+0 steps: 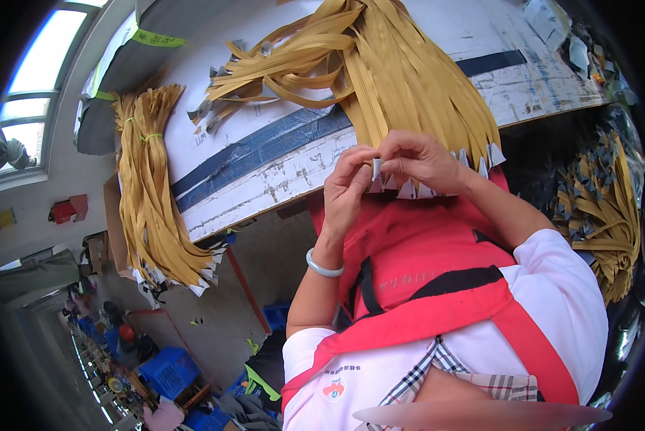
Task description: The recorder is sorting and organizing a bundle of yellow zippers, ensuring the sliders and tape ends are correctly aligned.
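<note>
A large bundle of long tan strips, which look like zipper tapes (401, 79), lies over the table and hangs toward me, with white tabs (484, 167) along its near ends. At the table's front edge, my left hand (346, 181) and my right hand (421, 159) meet at one strip's end. Between their fingertips shows a small white tab (377, 169), pinched from both sides. My left wrist carries a pale bangle. What the fingers do behind the tab is hidden.
The white worktable (265, 179) has dark tape bands (258, 154) across it. Another tied tan bundle (144, 194) hangs at its left end. More strips with grey ends (599, 215) hang at the right. Blue crates (170, 371) stand on the floor at lower left.
</note>
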The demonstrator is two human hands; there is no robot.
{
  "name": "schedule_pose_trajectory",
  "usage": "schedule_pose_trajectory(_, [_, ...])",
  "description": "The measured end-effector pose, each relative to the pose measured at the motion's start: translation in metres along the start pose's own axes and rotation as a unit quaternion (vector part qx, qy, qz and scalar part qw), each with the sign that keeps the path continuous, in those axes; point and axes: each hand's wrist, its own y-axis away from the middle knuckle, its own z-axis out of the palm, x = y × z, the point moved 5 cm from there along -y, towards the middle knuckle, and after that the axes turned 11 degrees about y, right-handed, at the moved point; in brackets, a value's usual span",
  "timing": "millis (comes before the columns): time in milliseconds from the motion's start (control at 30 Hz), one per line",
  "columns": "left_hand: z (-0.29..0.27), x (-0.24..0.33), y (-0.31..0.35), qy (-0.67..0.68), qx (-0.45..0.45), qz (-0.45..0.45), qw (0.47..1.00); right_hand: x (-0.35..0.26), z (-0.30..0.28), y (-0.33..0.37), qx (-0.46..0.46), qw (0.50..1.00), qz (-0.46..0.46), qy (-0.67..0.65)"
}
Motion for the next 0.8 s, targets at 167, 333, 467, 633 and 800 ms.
schedule_pose_trajectory(167, [0.0,0.017,-0.014,0.077,-0.036,-0.03,0.996,-0.006,-0.01,-0.013,-0.062,0.997,-0.011,0.042])
schedule_pose_trajectory(333, [-0.016,0.003,-0.023,0.073,-0.03,-0.033,0.996,-0.001,-0.011,-0.026,-0.104,0.993,0.047,0.012])
schedule_pose_trajectory(467, [-0.02,0.001,-0.024,0.131,-0.003,-0.089,0.987,-0.003,-0.011,-0.031,-0.127,0.99,0.052,0.022])
schedule_pose_trajectory(633, [-0.019,0.015,-0.028,0.133,-0.01,-0.09,0.987,-0.013,-0.011,-0.033,-0.078,0.993,-0.005,0.093])
schedule_pose_trajectory(800, [-0.012,0.016,-0.026,-0.051,0.105,0.028,0.993,-0.016,-0.004,-0.036,0.045,0.964,-0.048,0.258])
